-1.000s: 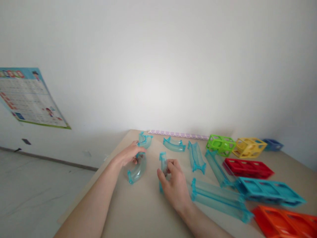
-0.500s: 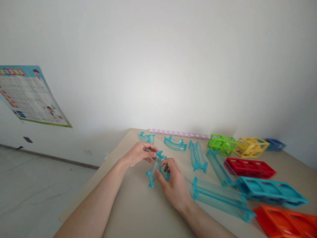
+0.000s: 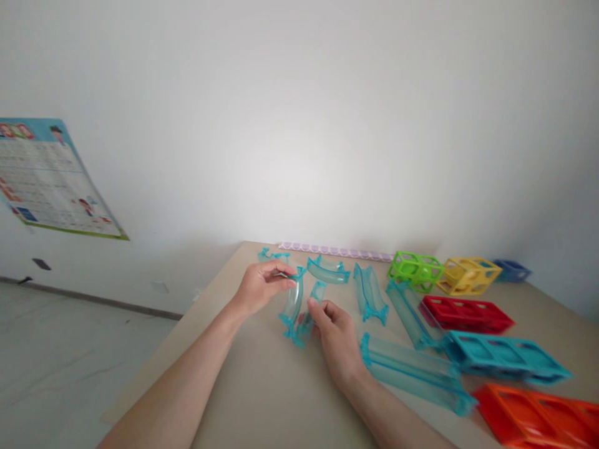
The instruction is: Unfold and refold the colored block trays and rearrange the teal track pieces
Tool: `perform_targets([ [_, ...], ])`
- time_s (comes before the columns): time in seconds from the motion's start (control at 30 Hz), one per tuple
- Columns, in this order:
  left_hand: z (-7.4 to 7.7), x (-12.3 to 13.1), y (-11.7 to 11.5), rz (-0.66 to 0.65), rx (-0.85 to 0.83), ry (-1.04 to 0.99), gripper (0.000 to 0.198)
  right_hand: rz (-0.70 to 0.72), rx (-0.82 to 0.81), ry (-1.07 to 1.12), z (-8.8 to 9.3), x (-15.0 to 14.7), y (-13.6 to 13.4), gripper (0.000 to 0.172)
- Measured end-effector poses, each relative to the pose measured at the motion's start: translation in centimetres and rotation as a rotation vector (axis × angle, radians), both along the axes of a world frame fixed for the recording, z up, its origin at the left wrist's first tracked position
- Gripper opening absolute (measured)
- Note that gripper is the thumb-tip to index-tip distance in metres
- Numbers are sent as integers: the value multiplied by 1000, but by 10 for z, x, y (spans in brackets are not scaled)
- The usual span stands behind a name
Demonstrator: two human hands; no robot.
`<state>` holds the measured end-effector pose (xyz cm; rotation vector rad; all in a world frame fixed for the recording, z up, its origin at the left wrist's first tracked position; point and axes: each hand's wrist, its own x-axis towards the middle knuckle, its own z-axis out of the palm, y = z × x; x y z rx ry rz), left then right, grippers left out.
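My left hand (image 3: 261, 288) pinches the upper end of a clear teal curved track piece (image 3: 293, 300) between thumb and fingers. My right hand (image 3: 337, 337) is closed on a second clear teal track piece (image 3: 319, 290), partly hidden behind its thumb and fingers. Both pieces are held above the table, close together at their lower ends and spread apart at the top. Whether those lower ends touch, I cannot tell. Beyond my hands lie a curved teal track piece (image 3: 327, 270) and another small teal piece (image 3: 274, 255).
Straight teal track pieces (image 3: 416, 372) lie to the right on the beige table (image 3: 262, 399). Farther right are green (image 3: 415, 271), yellow (image 3: 469, 276) and blue (image 3: 512, 270) frames, with red (image 3: 468, 313), teal (image 3: 508, 355) and orange (image 3: 538, 415) blocks. A patterned strip (image 3: 334, 251) runs along the wall.
The two track pieces, bunched together before, now stand apart at their upper ends. My right hand has shifted slightly right and turned. The view has moved a little to the right.
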<state>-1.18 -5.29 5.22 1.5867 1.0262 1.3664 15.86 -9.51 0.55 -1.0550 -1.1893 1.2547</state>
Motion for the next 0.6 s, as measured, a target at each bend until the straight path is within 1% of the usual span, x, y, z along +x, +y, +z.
perform_targets([
  [0.07, 1, 0, -2, -26, 17, -26, 33, 11, -24, 66, 3, 0, -2, 43],
  [0.17, -1, 2, -2, -168, -78, -29, 54, 14, 16, 76, 5, -2, -4, 41],
  [0.2, -3, 4, -2, -222, -125, 3, 56, 1, 44, 57, 5, -3, -4, 40],
  [0.23, -6, 5, -2, -263, -164, 45, 53, -16, 69, 30, 6, -3, -4, 39],
  [0.3, -10, 9, -1, -304, -198, 134, 39, -56, 97, -32, 6, -3, -4, 38],
  [0.37, -13, 13, -1, -284, -177, 178, 28, -83, 101, -102, 7, -3, -4, 37],
  [0.5, -12, 18, -6, -195, -73, 124, 33, -128, 118, -185, 9, 1, -4, 39],
  [0.6, -10, 17, -7, -113, 60, 79, 30, -121, 74, -131, 10, 2, -5, 43],
])
